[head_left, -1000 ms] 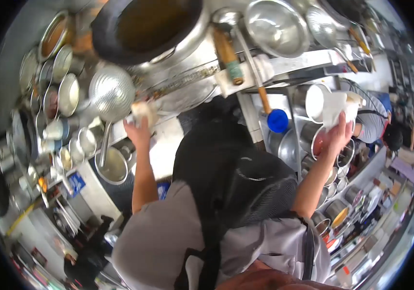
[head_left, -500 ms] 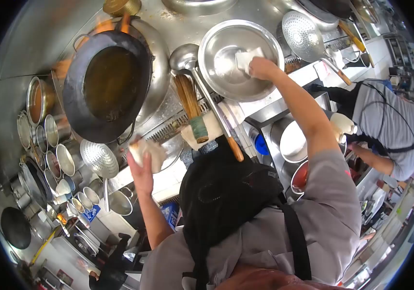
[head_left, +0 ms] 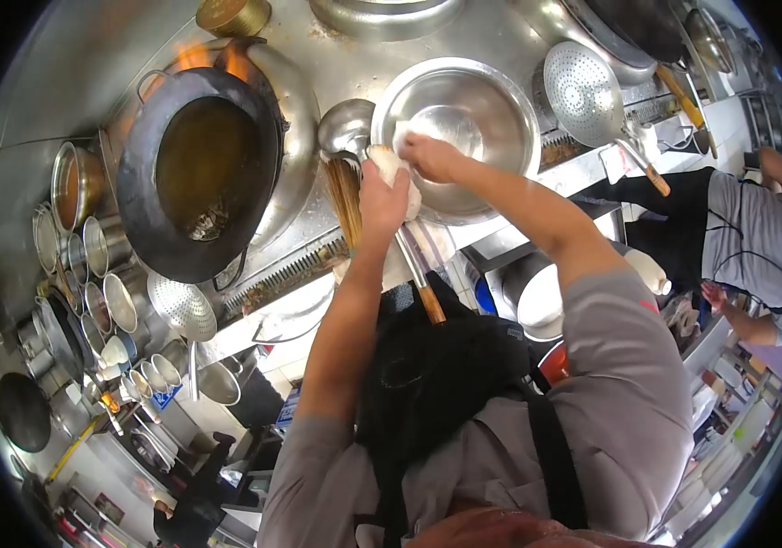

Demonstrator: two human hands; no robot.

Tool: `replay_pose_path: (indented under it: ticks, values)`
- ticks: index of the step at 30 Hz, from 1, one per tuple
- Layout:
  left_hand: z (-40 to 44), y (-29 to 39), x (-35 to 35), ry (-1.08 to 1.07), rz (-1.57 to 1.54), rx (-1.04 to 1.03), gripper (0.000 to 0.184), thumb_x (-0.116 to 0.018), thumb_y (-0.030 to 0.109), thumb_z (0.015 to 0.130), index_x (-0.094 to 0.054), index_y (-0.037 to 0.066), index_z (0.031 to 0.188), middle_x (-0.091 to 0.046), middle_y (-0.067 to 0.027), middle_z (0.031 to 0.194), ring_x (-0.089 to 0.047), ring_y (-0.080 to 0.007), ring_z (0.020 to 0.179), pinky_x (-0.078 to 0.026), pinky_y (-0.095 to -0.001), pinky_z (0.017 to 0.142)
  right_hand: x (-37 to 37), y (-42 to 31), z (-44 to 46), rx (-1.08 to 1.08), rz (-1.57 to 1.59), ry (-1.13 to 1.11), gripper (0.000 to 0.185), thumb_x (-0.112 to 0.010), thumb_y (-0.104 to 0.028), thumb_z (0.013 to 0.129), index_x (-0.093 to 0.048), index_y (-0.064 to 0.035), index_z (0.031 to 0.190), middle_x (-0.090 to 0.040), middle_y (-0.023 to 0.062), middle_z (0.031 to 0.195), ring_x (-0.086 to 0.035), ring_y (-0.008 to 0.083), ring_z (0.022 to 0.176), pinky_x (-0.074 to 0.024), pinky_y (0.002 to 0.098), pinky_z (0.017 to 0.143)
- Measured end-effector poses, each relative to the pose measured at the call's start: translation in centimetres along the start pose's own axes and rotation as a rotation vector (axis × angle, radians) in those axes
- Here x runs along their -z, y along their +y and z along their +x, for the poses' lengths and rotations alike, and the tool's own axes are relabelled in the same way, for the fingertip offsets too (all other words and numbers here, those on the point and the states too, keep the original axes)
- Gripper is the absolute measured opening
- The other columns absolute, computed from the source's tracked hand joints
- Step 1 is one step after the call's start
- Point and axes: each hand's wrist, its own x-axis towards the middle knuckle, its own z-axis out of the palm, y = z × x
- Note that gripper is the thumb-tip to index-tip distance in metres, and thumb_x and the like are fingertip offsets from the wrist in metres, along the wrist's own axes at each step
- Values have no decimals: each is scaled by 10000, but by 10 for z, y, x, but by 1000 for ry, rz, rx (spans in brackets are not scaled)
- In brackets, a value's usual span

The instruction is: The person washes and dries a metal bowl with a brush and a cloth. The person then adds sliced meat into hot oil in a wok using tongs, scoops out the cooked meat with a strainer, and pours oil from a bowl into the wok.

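My left hand is wrapped round a bunched cream cloth at the near-left rim of a wide steel basin. My right hand is closed over the basin's left side, right beside the left hand. A white wipe, blurred, pokes out from its fingers. Just left of the hands lie a steel ladle with a wooden handle and a bamboo brush, both partly covered by my left hand and arm.
A black wok with dark oil sits at left, flames behind it. Perforated strainers hang over the counter edge on both sides. Pots and cups crowd the left. Another person stands at right.
My left hand has swung up and right from beside the wok to the basin with the cream cloth. The right hand has moved left and down to the basin's near-left rim with the white wipe.
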Motion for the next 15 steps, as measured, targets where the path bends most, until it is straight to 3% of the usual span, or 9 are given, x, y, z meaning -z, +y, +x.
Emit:
replay_pose_path:
  ticks: [4, 6, 8, 10, 12, 14, 15]
  values:
    - [6, -11, -1, 42, -20, -111, 504, -653, 262, 912, -478, -8, 1300, -657, -269, 1131, -659, -392, 1044, -500, -437, 910, 31, 14, 16, -333, -359, 186, 240, -591, -164, 882, -624, -86, 1107, -558, 150, 1173, -621, 331, 1060, -527, 449, 893]
    - [7, -9, -4, 61, -8, -114, 482, -645, 252, 917, -485, -8, 1289, -660, -259, 1125, -659, -390, 1042, -499, -440, 908, 36, 25, -9, -471, -450, 127, 295, -568, -171, 886, -624, -88, 1163, -587, 143, 1170, -606, 309, 1107, -523, 459, 901]
    - [8, -3, -8, 114, -48, -113, 432, -662, 247, 887, -478, -26, 1167, -629, -307, 1079, -614, -474, 1007, -473, -525, 881, 25, 32, -32, -538, -510, -279, 330, -571, -167, 867, -647, -43, 1164, -624, 169, 1202, -601, 319, 1131, -526, 451, 901]
    - [9, 1, -7, 113, -54, -132, 428, -660, 247, 888, -477, -22, 1167, -628, -308, 1076, -609, -479, 1008, -474, -525, 880, -20, 29, -43, -419, -357, -393, 320, -583, -175, 855, -685, -8, 1109, -646, 201, 1226, -611, 343, 1124, -519, 453, 916]
    - [7, 1, -5, 114, -56, -136, 424, -657, 248, 890, -477, -18, 1168, -627, -309, 1074, -605, -484, 1008, -474, -525, 879, -2, -8, -9, -538, -41, -581, 269, -587, -163, 861, -700, -15, 1055, -616, 219, 1292, -615, 358, 1118, -511, 451, 932]
    - [8, 8, 2, 39, -42, -160, 411, -649, 238, 894, -477, -8, 1175, -627, -304, 1072, -600, -495, 1000, -476, -532, 868, 11, -22, 14, -460, 407, 0, 269, -606, -140, 846, -680, -20, 1076, -602, 216, 1271, -618, 367, 1086, -509, 456, 924]
    - [10, 13, 7, 44, -46, -162, 411, -649, 238, 894, -477, -8, 1175, -627, -304, 1072, -600, -495, 1000, -476, -532, 868, 22, -25, 32, -390, 240, 254, 256, -613, -130, 843, -677, -31, 1070, -600, 200, 1248, -618, 361, 1082, -511, 468, 911]
